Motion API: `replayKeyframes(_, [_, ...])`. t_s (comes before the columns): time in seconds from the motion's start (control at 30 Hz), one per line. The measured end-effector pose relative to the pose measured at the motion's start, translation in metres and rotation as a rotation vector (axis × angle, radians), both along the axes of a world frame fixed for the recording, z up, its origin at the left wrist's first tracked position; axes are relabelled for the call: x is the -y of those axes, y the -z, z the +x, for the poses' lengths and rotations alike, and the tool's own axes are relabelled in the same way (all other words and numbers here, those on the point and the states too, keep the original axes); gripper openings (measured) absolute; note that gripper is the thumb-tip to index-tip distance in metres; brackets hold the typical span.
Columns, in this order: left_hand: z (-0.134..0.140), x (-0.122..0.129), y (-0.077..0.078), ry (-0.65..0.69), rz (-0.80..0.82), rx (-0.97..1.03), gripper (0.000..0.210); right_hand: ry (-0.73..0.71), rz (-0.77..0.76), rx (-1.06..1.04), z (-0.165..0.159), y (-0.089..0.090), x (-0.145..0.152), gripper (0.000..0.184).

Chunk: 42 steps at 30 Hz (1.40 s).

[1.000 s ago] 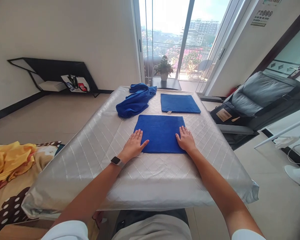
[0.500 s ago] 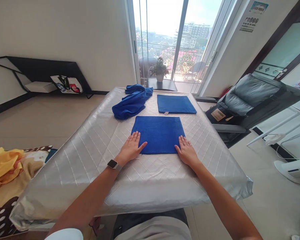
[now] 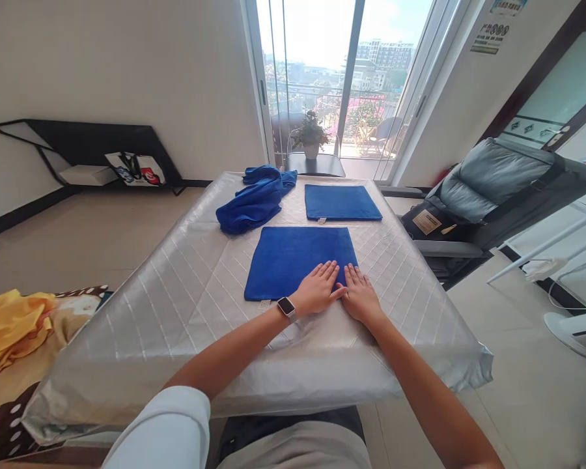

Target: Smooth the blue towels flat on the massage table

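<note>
A folded blue towel (image 3: 288, 260) lies flat on the silver quilted tablecloth (image 3: 195, 280) in front of me, a pale label at its near left corner. My left hand (image 3: 320, 286) rests palm down on its near right part, fingers stretched out. Right beside it, my right hand (image 3: 359, 293) lies flat over the near right corner with its fingers extended. The two thumbs meet or nearly meet. Farther back is a second folded blue cloth (image 3: 342, 202), and to its left a crumpled blue cloth (image 3: 254, 198) sits in a heap.
A grey recliner (image 3: 493, 189) with a black bag (image 3: 430, 221) stands at the right. Yellow fabric (image 3: 14, 326) is piled at the lower left. Beyond the table, a potted plant (image 3: 311, 133) sits on a chair before the sliding glass door. A black rack (image 3: 97, 146) leans by the left wall.
My left hand has slid from the towel's left edge across to the right, alongside my right hand. The right hand has barely moved. The towel's near left corner is now uncovered.
</note>
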<state>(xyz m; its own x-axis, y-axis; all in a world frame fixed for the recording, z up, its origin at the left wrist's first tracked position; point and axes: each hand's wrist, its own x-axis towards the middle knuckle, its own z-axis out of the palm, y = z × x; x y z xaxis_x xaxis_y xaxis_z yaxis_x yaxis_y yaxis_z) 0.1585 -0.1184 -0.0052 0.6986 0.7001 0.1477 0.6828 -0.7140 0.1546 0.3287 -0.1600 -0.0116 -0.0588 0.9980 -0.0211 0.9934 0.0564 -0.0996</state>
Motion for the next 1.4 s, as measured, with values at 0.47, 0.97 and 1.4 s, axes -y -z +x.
replayKeyframes(0.47, [-0.108,0.013,0.020,-0.270,-0.039,-0.082,0.069,0.012,-0.036,-0.007,0.000,0.000,-0.001,0.070])
replayKeyframes(0.97, [-0.137,0.037,0.024,-0.379,-0.009,-0.092,0.069,0.004,-0.053,0.030,0.003,-0.003,-0.002,0.069])
replayKeyframes(1.4, [-0.139,0.042,0.016,-0.350,-0.053,-0.068,0.061,-0.029,-0.076,0.074,0.009,-0.011,0.000,0.068])
